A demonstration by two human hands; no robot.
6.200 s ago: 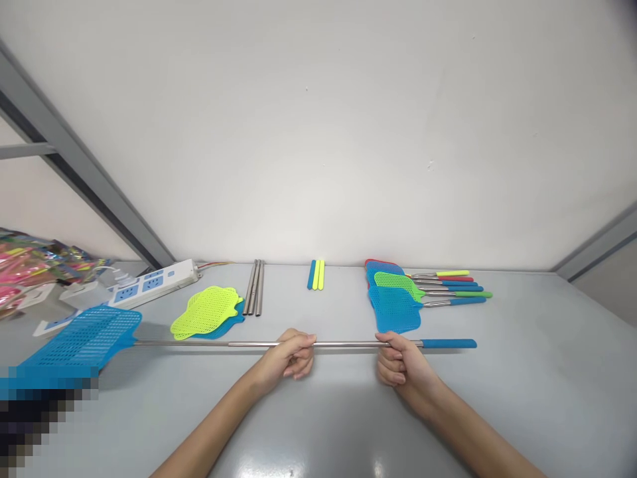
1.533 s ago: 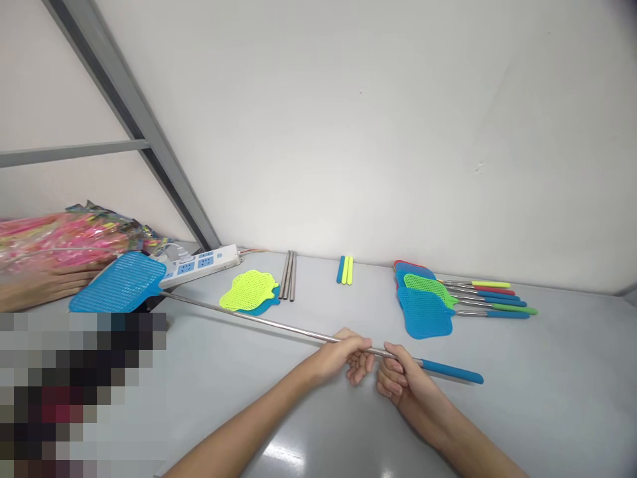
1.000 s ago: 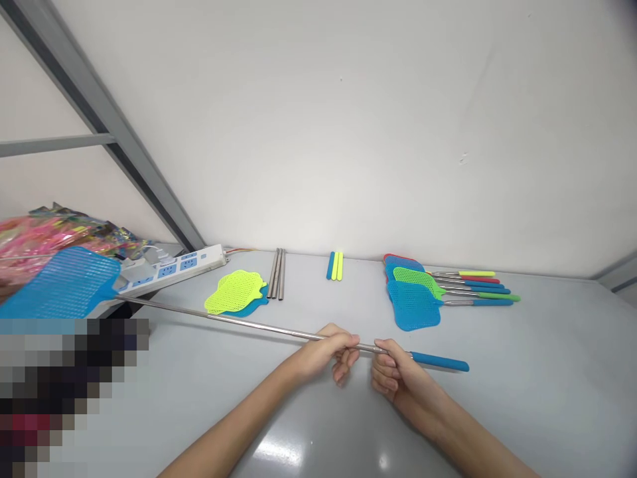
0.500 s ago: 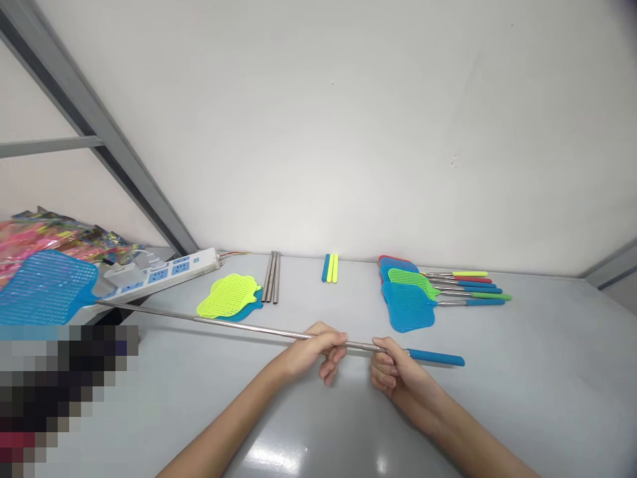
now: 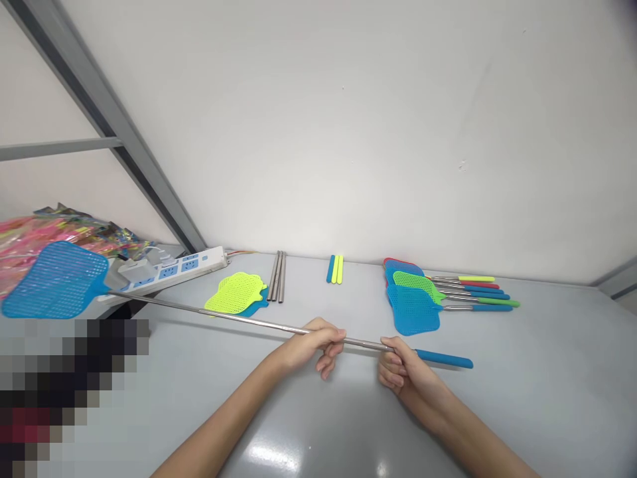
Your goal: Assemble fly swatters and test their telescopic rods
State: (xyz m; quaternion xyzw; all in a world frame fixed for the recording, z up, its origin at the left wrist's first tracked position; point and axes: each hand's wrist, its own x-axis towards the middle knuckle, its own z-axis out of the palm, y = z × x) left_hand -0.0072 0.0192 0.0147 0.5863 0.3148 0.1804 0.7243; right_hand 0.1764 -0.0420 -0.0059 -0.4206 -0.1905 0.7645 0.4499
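Observation:
Both my hands hold one long fly swatter with a blue mesh head (image 5: 57, 282), a drawn-out metal rod and a blue handle (image 5: 445, 359). My left hand (image 5: 313, 345) pinches the rod near its middle, the lower fingers loosely curled. Close to the handle, my right hand (image 5: 405, 368) is closed round the rod. Beyond my left hand lie a yellow swatter head (image 5: 236, 293) on a blue one and several metal rods (image 5: 277, 277). Farther right, finished-looking swatters with short rods lie stacked, a blue head (image 5: 414, 311) on top.
Blue and yellow handles (image 5: 335, 269) lie by the wall. A white power strip (image 5: 212, 260) with plugs sits at the left, before a heap of colourful plastic packages (image 5: 74, 232). A grey metal frame (image 5: 144, 166) rises there. The lower left corner is blurred out.
The swatter's far end has swung slightly up and right in view, so its blue head shows whole. My hands are a little farther apart along the rod.

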